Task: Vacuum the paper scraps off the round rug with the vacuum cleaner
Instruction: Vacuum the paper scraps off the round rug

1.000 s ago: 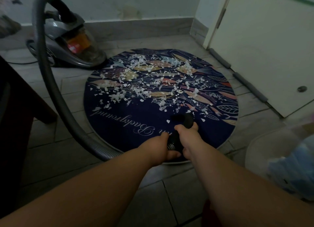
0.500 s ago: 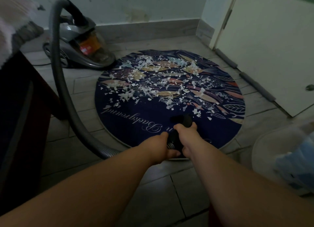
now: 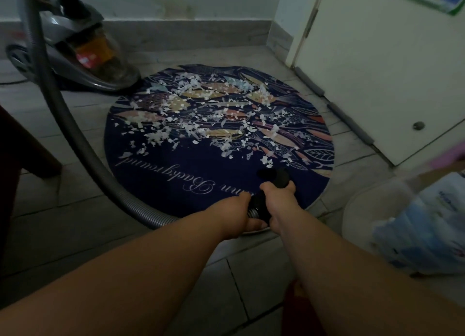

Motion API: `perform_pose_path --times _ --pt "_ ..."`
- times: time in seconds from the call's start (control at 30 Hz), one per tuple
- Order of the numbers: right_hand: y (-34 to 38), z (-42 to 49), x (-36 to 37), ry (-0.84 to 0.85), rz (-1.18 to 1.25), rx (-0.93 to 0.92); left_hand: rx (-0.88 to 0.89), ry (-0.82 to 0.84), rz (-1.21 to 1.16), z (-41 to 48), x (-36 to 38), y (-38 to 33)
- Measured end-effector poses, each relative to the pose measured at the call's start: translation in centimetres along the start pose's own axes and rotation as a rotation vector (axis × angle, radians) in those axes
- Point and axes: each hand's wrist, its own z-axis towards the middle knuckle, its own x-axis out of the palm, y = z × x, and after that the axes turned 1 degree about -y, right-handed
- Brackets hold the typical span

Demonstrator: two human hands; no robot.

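A round dark-blue rug [image 3: 161,179] with a fish pattern lies on the tiled floor. White paper scraps [image 3: 201,124] cover its far and middle part. A grey canister vacuum cleaner [image 3: 83,56] stands at the rug's far left edge. Its ribbed grey hose [image 3: 75,139] curves down the left side to a black nozzle [image 3: 273,175] resting on the near part of the rug. My left hand [image 3: 239,216] grips the hose end just behind the nozzle. My right hand [image 3: 279,198] grips the black nozzle handle.
A cream door [image 3: 377,71] with grey foam strips [image 3: 349,124] along its bottom edge stands at the right. A white tub with a blue-white plastic bag [image 3: 422,225] sits at the near right. Dark furniture [image 3: 17,144] stands at the left.
The view has shifted closer and rightward; the rug and vacuum cleaner sit differently in frame. Both hands keep their grip, and the nozzle stays on the rug's near part.
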Motion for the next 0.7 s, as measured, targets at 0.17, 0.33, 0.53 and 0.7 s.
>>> perform_pose_path --times 0.17,0.33,0.53,0.7 --pt "0.1 1.3 -0.8 -0.025 0.032 -0.021 0.031 -0.011 -0.004 1.2 0.4 -0.6" --pt "0.4 1.3 -0.2 -0.009 0.016 -0.009 0.007 -0.025 -0.039 1.5 0.3 0.0" --pt "0.8 1.5 1.1 0.053 -0.036 -0.032 -0.037 -0.056 -0.044 1.1 -0.3 0.8" --pt "1.3 1.3 2.7 0.116 -0.065 -0.039 -0.076 -0.084 -0.048 0.4 -1.2 2.1"
